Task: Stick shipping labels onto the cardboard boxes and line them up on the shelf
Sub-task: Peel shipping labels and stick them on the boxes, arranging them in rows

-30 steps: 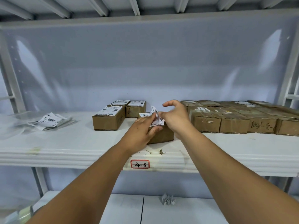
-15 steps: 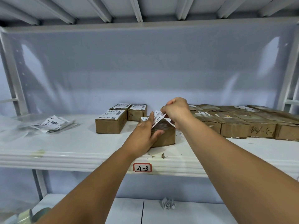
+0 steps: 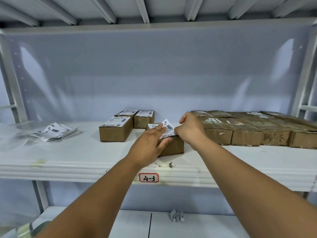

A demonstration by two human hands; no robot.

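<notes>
A small cardboard box [image 3: 173,147] stands near the front of the white shelf [image 3: 85,162]. A white shipping label [image 3: 164,126] lies partly on its top, its far part still curling up. My left hand [image 3: 151,143] lies over the box, fingers straight on the label, thumb against the box's front. My right hand [image 3: 190,129] pinches the label's right edge at the box's right side. Three labelled boxes [image 3: 116,130] stand grouped behind and to the left.
A row of unlabelled brown boxes [image 3: 248,134] fills the shelf's right side. Loose labels [image 3: 53,132] on clear plastic lie at the far left. A red-framed tag "4-3" [image 3: 148,177] marks the shelf edge. Crumpled backing paper [image 3: 176,215] lies on the lower shelf.
The label has come down from held up above the box to lying mostly on its top. My right hand has dropped to the box's right edge; my left hand now presses the label.
</notes>
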